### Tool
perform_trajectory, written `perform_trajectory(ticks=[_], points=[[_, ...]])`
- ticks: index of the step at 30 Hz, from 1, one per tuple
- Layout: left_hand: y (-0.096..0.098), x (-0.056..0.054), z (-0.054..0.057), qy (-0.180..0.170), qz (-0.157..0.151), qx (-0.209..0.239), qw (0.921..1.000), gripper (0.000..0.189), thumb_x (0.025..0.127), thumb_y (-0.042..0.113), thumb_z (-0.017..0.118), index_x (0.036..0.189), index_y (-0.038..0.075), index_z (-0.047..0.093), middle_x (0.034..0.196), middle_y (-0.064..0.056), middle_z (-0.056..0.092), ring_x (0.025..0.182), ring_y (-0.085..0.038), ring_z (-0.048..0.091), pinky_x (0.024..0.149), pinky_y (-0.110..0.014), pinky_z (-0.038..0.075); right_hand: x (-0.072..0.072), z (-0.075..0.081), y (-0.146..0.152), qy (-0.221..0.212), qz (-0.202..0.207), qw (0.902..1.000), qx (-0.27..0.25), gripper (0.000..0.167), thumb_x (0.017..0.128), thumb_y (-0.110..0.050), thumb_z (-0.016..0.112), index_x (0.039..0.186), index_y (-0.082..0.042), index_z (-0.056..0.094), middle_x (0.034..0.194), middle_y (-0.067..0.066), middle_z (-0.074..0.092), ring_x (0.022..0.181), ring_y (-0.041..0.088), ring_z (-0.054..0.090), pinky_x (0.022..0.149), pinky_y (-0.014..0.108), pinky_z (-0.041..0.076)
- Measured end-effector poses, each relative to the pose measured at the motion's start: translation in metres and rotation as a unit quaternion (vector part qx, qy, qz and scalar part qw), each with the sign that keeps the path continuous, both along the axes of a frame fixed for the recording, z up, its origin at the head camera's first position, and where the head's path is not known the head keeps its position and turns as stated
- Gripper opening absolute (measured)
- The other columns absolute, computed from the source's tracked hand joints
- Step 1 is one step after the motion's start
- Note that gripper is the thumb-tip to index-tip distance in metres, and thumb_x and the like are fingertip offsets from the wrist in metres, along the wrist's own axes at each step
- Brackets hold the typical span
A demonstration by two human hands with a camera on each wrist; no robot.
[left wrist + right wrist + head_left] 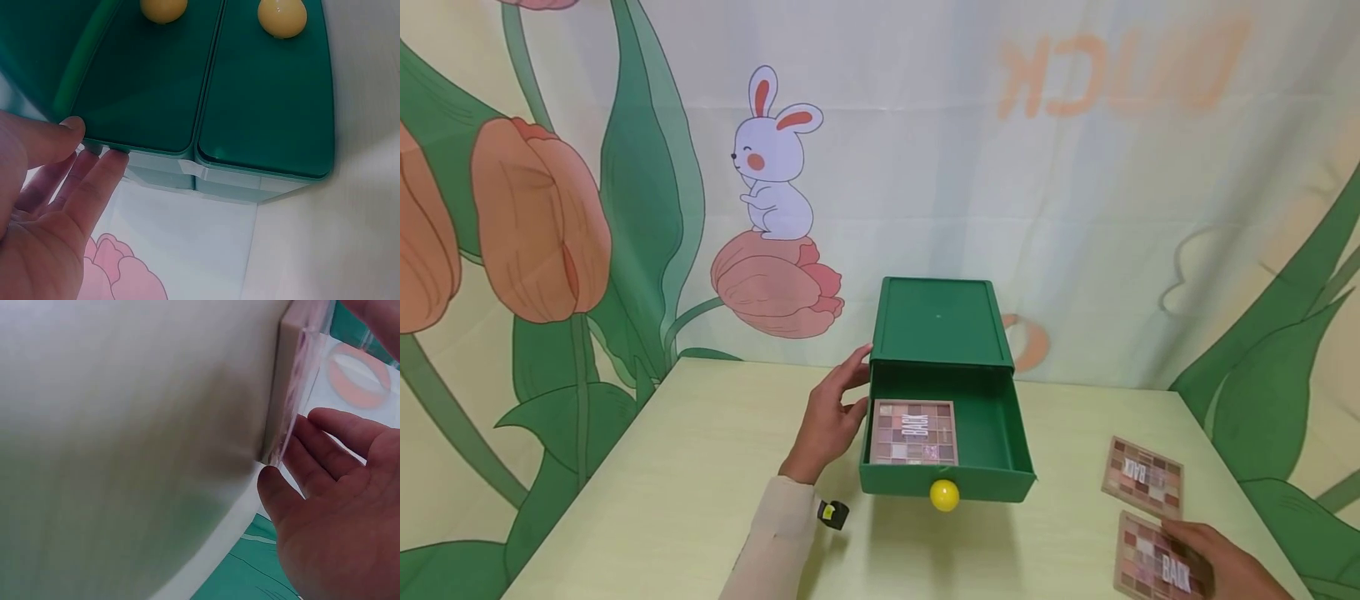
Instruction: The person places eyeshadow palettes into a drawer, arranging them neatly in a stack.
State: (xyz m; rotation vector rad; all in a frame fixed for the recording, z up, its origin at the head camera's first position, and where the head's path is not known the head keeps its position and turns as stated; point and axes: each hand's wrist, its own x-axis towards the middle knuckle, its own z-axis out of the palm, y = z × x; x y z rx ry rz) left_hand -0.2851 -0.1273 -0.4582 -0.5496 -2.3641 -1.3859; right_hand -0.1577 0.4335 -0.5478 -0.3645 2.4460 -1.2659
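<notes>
A small green drawer cabinet (942, 323) stands against the back curtain, its top drawer (992, 425) pulled out. In that drawer's left side lies an eyeshadow palette (913, 454) marked BACK. My left hand (829, 421) rests at the cabinet's left side; in the left wrist view its thumb and straight fingertips touch the edge beside the lower drawers (269, 106). At the lower right my right hand (1232, 562) reaches over a second palette (1138, 554). The right wrist view shows loosely extended fingers right at the edge of this palette (289, 381). A third palette (1142, 475) lies just behind it.
A yellow round knob (944, 495) sticks out from the drawer front; two more yellow knobs (282, 15) are on the shut lower drawers. The pale yellow tabletop (685, 492) ends at a printed curtain (887, 167) with tulips and a rabbit.
</notes>
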Motion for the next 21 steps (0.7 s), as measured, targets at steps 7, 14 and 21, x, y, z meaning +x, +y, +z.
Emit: perform_trajectory(ticks=[7, 14, 21], points=[[-0.001, -0.001, -0.002, 0.005, 0.001, 0.0, 1.0, 0.092, 0.097, -0.005, 0.071, 0.162, 0.048, 0.035, 0.144, -0.006, 0.064, 0.134, -0.028, 0.066, 0.095, -0.052, 0.063, -0.004, 0.003, 0.004, 0.056, 0.01, 0.9915, 0.117, 0.094, 0.09, -0.025, 0.085, 0.15, 0.024, 0.031, 0.141, 0.041, 0.043, 0.104, -0.028, 0.035, 0.09, 0.015, 0.059], [-0.001, -0.002, -0.002, 0.005, -0.002, 0.001, 1.0, 0.092, 0.097, -0.005, 0.07, 0.162, 0.048, 0.034, 0.144, -0.006, 0.064, 0.134, -0.027, 0.066, 0.095, -0.051, 0.063, -0.002, 0.003, 0.003, 0.106, 0.014, 0.9851, 0.135, 0.088, 0.089, -0.023, 0.086, 0.147, 0.022, 0.038, 0.142, 0.024, 0.051, 0.105, -0.026, 0.038, 0.085, 0.017, 0.059], [-0.001, -0.002, -0.002, 0.002, -0.003, 0.0, 1.0, 0.092, 0.097, -0.005, 0.071, 0.163, 0.049, 0.034, 0.146, -0.005, 0.063, 0.135, -0.027, 0.065, 0.095, -0.05, 0.063, -0.003, 0.017, -0.006, 0.089, -0.025, 0.9758, 0.198, 0.092, 0.086, -0.037, 0.089, 0.147, 0.016, 0.045, 0.14, 0.029, 0.054, 0.111, -0.004, 0.057, 0.086, 0.021, 0.06]])
